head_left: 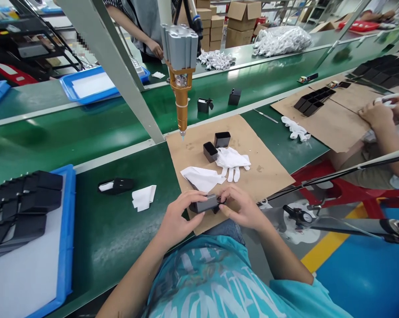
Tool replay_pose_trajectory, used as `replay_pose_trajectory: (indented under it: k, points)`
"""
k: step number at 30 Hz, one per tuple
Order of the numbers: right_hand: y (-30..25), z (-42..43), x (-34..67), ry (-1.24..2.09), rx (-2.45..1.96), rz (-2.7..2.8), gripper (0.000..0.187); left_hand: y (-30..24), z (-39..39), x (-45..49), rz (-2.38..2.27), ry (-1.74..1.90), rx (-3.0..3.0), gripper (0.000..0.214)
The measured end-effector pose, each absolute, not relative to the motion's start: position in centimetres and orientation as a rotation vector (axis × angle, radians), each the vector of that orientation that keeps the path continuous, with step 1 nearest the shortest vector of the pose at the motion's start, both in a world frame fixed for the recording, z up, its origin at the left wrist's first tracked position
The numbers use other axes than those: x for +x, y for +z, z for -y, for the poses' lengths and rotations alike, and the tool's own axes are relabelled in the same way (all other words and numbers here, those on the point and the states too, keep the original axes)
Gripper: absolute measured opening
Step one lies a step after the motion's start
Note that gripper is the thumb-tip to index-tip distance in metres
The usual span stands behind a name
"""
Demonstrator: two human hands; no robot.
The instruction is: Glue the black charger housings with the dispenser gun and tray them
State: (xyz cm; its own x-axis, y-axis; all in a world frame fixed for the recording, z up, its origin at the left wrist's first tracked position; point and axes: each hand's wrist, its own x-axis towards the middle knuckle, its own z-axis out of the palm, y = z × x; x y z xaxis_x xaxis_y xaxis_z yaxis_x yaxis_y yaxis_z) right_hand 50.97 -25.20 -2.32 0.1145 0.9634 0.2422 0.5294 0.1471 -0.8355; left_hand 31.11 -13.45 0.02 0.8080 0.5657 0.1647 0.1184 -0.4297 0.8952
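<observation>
My left hand (178, 216) and my right hand (239, 207) together grip a small dark grey rectangular box part (204, 204) at the near edge of a brown cardboard sheet (252, 145). Fingers of both hands curl round its ends. Just beyond lie a white cloth (201, 177), a pair of white gloves (233, 161) and two open black boxes (216, 145). An orange dispenser nozzle (181, 110) hangs above the sheet's far edge.
A blue tray (67, 229) of black parts sits at the left. A black part (115, 185) and a white wipe (144, 197) lie on the green bench. Another person's hands (381, 112) work at the right, and a third person stands behind the conveyor.
</observation>
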Motion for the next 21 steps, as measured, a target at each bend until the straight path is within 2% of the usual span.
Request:
replay_pose_trajectory:
  k: [5,11,21]
  points:
    - [-2.0,25.5,50.4,0.593,-1.695,1.549,0.021,-0.3,13.8,31.7,-0.537,0.574,1.964,0.024]
    - [-2.2,25.8,50.5,0.275,-1.845,1.694,0.017,-0.2,14.2,32.6,-0.596,0.558,1.939,0.025]
    - [-2.2,26.9,52.7,0.239,-1.938,1.712,0.019,-1.1,13.4,32.2,-0.746,0.473,1.819,0.031]
